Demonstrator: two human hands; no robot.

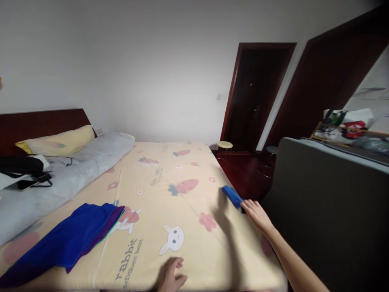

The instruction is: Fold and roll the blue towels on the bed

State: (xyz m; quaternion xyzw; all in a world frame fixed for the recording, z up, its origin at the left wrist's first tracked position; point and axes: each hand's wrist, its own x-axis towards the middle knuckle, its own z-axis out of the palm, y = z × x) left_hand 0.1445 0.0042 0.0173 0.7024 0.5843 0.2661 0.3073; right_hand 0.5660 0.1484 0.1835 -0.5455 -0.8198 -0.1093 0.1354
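Note:
My right hand (254, 211) reaches out to the right side of the bed, its fingers closed on one end of a small folded blue cloth (231, 196). That bundle is at the mattress edge, and its gripped end is partly hidden by my fingers. Low in the picture, my left hand (173, 275) hovers by the printed rabbit face with thumb and fingers apart, holding nothing. A larger blue cloth piece (71, 235) with purple and green edging lies spread on the left of the yellow patterned bed sheet (152, 227).
A grey quilt (88, 162) and a yellow pillow (63, 142) lie along the headboard, with a phone (22, 185) and black bag (21, 165) on them. A dark panel (328, 211) stands close on the right. Beyond the bed are a round stool (224, 144) and a dark door (258, 97).

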